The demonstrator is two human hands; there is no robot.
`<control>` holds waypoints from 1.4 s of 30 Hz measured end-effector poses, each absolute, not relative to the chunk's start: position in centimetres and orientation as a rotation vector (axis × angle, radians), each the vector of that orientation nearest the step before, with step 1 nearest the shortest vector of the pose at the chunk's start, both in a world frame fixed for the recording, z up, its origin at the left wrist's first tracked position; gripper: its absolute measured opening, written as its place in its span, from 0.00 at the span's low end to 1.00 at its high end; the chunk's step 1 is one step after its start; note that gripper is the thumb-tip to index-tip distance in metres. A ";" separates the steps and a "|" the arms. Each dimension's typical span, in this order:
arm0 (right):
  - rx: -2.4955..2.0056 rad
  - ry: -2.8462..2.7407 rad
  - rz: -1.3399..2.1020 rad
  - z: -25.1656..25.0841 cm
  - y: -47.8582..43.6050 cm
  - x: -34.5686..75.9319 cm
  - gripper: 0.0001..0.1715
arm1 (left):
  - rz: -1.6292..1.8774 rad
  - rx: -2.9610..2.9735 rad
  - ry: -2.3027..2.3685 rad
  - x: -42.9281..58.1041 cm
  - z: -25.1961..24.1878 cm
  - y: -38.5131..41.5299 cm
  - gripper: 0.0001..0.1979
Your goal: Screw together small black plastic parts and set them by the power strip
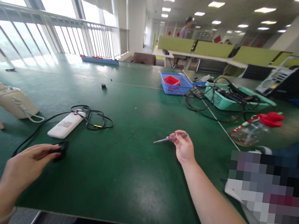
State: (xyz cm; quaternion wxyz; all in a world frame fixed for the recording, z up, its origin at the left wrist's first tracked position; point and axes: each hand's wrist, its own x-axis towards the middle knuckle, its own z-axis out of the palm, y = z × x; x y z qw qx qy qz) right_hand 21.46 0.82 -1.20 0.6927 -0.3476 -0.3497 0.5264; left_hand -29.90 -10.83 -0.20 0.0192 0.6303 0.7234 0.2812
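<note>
My left hand (28,162) pinches a small black part (62,151) between thumb and fingers, low over the near left of the green table (118,181). What kind of part it is, I cannot make out. In my right hand (184,148) is a thin screwdriver (166,140), its metal tip pointing left across the table's middle. Just beyond my left hand lies a white power bank (66,125) with a black cable (101,122) looped beside it. Farther off rests another small black piece (103,86).
A cream bottle (13,99) stands at left. Toward the back are a blue basket (176,89) with a red tray (171,80) and a green basket (222,103) of cables. At right sit a red-lidded clear bottle (254,131) and dark cloth (296,149). A person (185,30) is far behind.
</note>
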 end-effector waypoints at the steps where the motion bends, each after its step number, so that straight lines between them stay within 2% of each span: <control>1: -0.779 -0.786 1.174 -1.2 0.8 21.4 0.10 | 0.849 1.982 2.263 -30.0 -0.4 -10.9 0.24; 10: -0.793 -0.794 1.167 -1.4 0.8 21.4 0.11 | 0.785 2.299 2.237 -31.1 -1.1 -11.1 0.22; 25: -0.799 -0.833 1.150 -1.4 0.8 21.4 0.11 | 0.704 2.218 2.136 -32.1 -0.6 -11.2 0.20; 42: -0.808 -0.845 1.147 -1.2 0.6 21.3 0.11 | 0.591 2.263 2.027 -33.2 -0.1 -10.5 0.26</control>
